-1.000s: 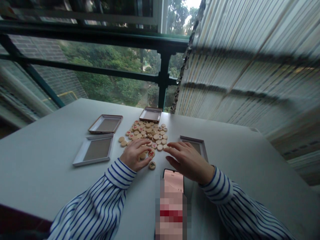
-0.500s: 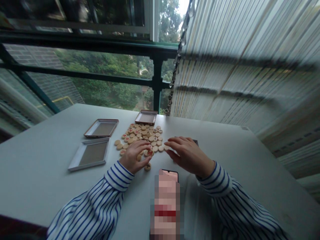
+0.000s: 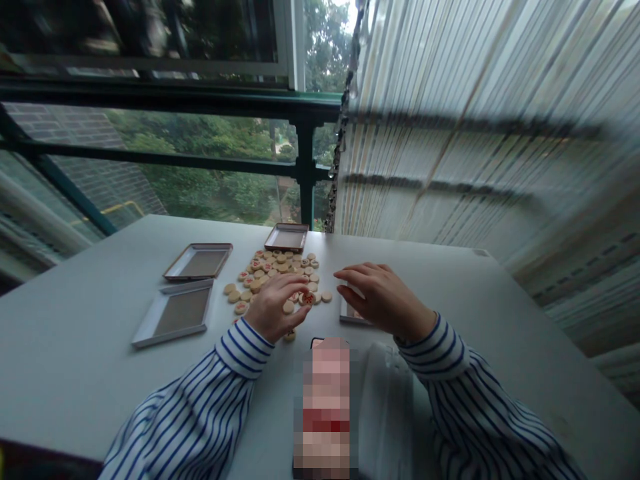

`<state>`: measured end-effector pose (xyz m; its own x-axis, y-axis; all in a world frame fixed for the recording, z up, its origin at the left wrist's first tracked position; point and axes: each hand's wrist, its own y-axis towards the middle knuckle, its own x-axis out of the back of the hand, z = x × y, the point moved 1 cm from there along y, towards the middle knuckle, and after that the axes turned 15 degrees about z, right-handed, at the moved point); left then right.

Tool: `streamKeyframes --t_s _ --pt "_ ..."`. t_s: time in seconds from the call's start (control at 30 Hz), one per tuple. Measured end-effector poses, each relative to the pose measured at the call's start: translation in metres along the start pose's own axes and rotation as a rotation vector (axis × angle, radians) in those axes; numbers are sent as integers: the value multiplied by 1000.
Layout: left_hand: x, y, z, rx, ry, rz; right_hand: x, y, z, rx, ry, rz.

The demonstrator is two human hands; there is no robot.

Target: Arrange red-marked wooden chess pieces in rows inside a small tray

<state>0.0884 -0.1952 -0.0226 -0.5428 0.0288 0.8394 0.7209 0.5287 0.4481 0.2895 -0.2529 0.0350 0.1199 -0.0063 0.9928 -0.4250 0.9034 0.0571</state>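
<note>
Between the thumb and fingers of my left hand (image 3: 275, 303) is a round wooden Chinese chess piece (image 3: 309, 299) with a red character facing up. A loose spread of similar Chinese chess pieces (image 3: 260, 270) lies just beyond and around this hand, some with characters showing, others plain side up. One piece (image 3: 289, 336) rests near my left thumb, partly covered. My right hand (image 3: 383, 297) hovers with thumb and fingers apart and nothing seen between them. Below it is a shallow box (image 3: 354, 317), largely hidden by the hand, with a bit of red marking inside.
At the left lie a white-rimmed tray (image 3: 145, 330) and a brown-edged tray (image 3: 173, 274); another shallow tray (image 3: 286, 239) stands at the back. A phone (image 3: 325, 380) with a blurred screen and a clear plastic sheet (image 3: 385, 407) are in front. Window and string curtain border the white table (image 3: 75, 320).
My left hand, holding the piece, has shifted slightly right. My right hand has lifted away from the pile's right edge, uncovering more of the box. The whole view has moved a little.
</note>
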Motion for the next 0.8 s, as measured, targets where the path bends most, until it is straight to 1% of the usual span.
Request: streamKeyframes --t_s 0.13,0.53,0.8 --pt "-3 9 -6 -31 -5 -29 3 -1 -3 -20 7 -2" --pt "-19 35 -15 -72 -72 -10 7 -3 -14 -35 8 18" --pt "-32 44 -15 -46 -103 -10 7 -3 -21 -59 -12 29"
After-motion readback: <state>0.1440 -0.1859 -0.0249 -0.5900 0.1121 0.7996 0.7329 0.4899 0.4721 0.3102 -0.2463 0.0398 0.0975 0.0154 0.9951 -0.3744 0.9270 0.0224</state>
